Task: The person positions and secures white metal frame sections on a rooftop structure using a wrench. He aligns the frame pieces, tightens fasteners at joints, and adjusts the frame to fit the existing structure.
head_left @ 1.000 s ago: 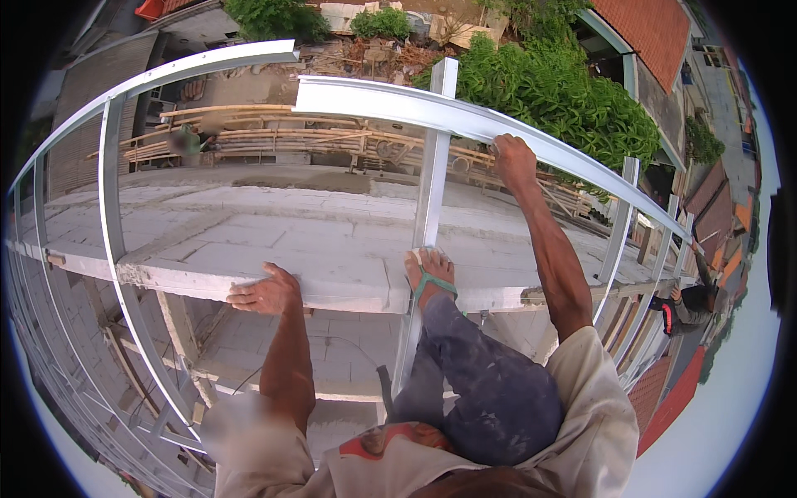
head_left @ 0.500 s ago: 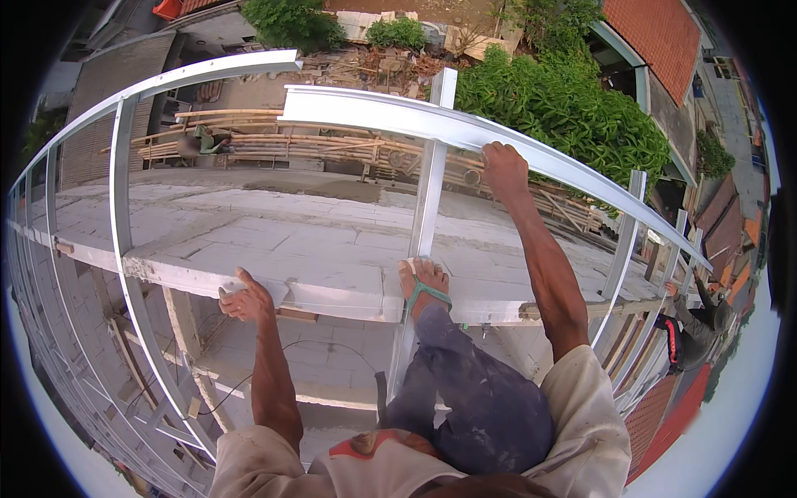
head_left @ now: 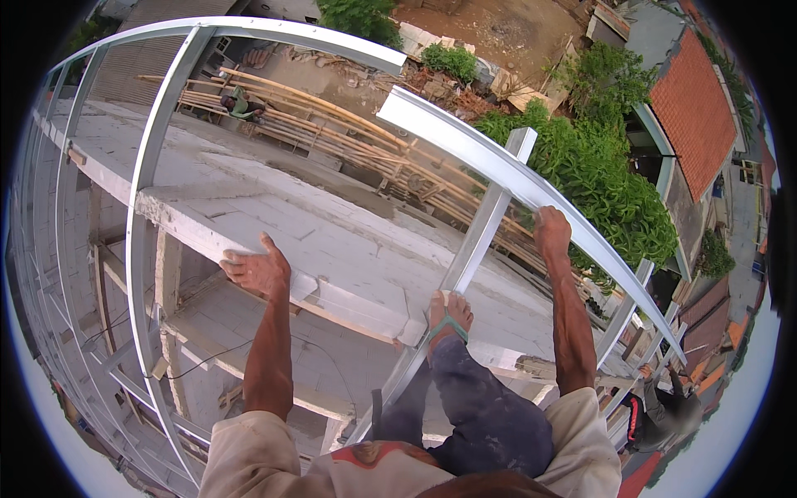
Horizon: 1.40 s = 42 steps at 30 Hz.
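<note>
My right hand (head_left: 552, 232) is closed on the lower edge of a long silvery metal channel (head_left: 452, 122), which slants from upper middle down to the right. An upright metal post (head_left: 479, 236) crosses that channel near its left end. My left hand (head_left: 261, 267) lies with fingers spread at the edge of the pale block wall (head_left: 365, 270). Nothing shows in its grip. My foot (head_left: 449, 314), in a green-strapped sandal, rests on the wall top beside the post.
A second metal channel (head_left: 274, 31) ends short of the first, leaving a gap. Bamboo poles (head_left: 332, 129) stretch along beyond the wall, far below, near a person (head_left: 241, 103). Another person (head_left: 664, 411) is at the right among the frame's posts. Leafy trees (head_left: 598, 178) stand past the wall.
The view has turned, so the wall and channels slant more steeply down to the right. My left hand sits farther over the wall edge; my right hand still grips the channel.
</note>
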{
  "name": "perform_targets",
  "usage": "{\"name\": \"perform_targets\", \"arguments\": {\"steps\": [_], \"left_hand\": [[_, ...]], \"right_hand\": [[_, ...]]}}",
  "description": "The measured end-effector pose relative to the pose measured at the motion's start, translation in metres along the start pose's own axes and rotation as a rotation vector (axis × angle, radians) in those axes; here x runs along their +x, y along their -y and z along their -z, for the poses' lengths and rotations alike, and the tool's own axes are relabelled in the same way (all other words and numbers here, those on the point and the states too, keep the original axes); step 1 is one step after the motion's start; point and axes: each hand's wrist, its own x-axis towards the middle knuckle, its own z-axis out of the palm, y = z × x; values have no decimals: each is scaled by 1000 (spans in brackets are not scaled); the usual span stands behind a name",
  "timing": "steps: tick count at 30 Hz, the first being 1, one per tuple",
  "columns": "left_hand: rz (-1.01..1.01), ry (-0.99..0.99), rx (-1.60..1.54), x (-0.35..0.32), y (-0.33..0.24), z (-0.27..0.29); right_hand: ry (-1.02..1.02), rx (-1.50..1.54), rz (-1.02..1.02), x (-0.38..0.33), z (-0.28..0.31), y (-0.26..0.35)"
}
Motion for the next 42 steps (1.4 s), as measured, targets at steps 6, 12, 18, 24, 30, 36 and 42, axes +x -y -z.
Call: {"name": "perform_targets", "arguments": {"steps": [6, 12, 18, 24, 30, 36, 42], "left_hand": [[-4, -30, -12, 14, 10, 2], [3, -39, -6, 12, 11, 3], [21, 6, -32, 16, 12, 12], [41, -9, -27, 16, 14, 14], [33, -21, -78, 26, 20, 14], [39, -8, -79, 37, 26, 16], [38, -15, -132, 46, 30, 20]], "right_hand": [[-16, 87, 77, 43, -8, 61], [-33, 100, 108, 100, -19, 123], [-20, 104, 62, 123, -18, 123], [-7, 116, 59, 132, -15, 124], [59, 54, 10, 130, -13, 138], [155, 78, 18, 126, -8, 151], [112, 122, 59, 124, -14, 161]]}}
